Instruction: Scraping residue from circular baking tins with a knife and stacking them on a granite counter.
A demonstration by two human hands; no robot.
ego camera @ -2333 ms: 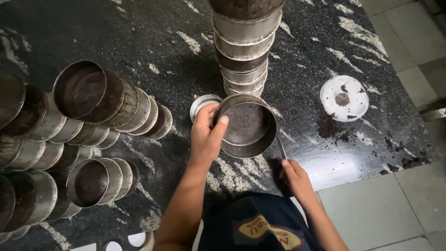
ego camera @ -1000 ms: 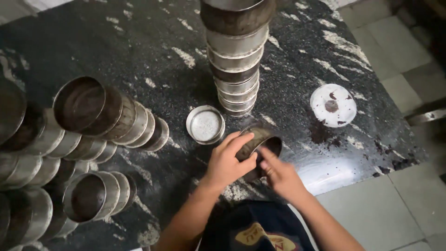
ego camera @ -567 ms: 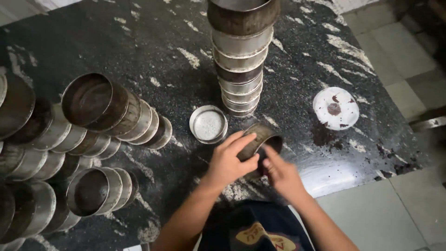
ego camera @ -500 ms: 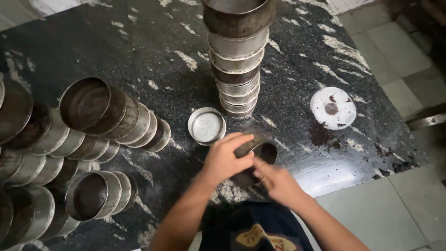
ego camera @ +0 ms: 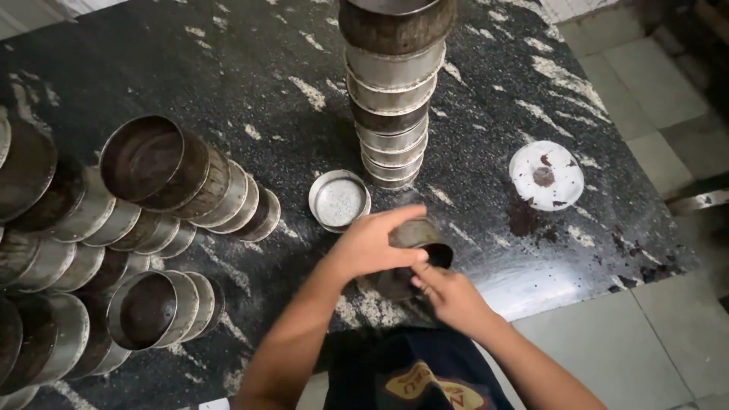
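Gripping a small round metal tin (ego camera: pixel 420 241) at the near edge of the black stone counter (ego camera: pixel 228 68), left hand (ego camera: pixel 374 244) closed over its top, right hand (ego camera: pixel 449 294) pinching its near rim. A tall tin stack (ego camera: pixel 393 91) stands just beyond, a flat lid (ego camera: pixel 339 200) to the left.

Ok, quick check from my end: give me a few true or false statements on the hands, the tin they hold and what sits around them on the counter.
1. Both hands are on one round metal tin. True: the left hand covers its top, the right hand grips it from below.
2. The tall stack of tins has fallen over. False: it stands upright behind the hands.
3. A small round tin sits alone, open side up, beside the stack. True.
4. The white disc is clean. False: it carries dark smears.
5. The tins at left stand upright. False: they lie in nested rows on their sides.
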